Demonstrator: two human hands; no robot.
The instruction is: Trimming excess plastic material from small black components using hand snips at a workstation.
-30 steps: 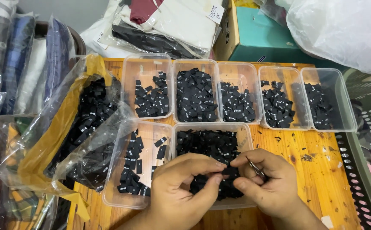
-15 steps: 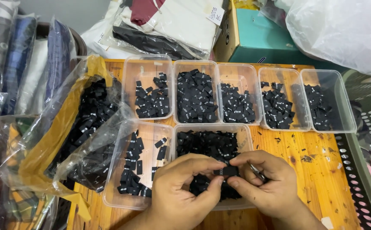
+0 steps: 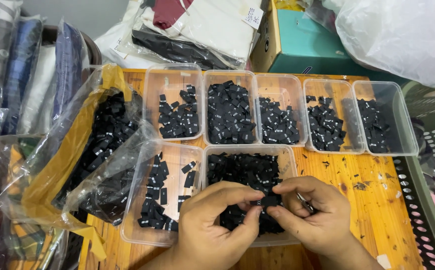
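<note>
We hold one small black label [image 3: 269, 201] between both hands, just above the near tub [image 3: 290, 165] that is heaped with the same labels. Our left hand [image 3: 217, 220] pinches its left edge with thumb and forefinger closed on it, and our right hand [image 3: 312, 212] pinches the right edge the same way, so the label is stretched flat between the two grips, likely so its face can be read. A thin metal tool [image 3: 305, 202] is tucked in the right hand, kept ready without getting in the way; we cannot tell what kind it is. Left of the near tub sits a second tub [image 3: 137, 200] with only a scatter of labels. Beyond the near tub runs a row of five tubs [image 3: 175, 72], each with its own pile, which looks like sorting by kind. Further left of the near tub an open plastic bag [image 3: 77, 130] spills a big mass of unsorted labels, within easy reach. All of it rests on a wooden table [image 3: 372, 200], flecked with bits of black thread to the right of the near tub.
</note>
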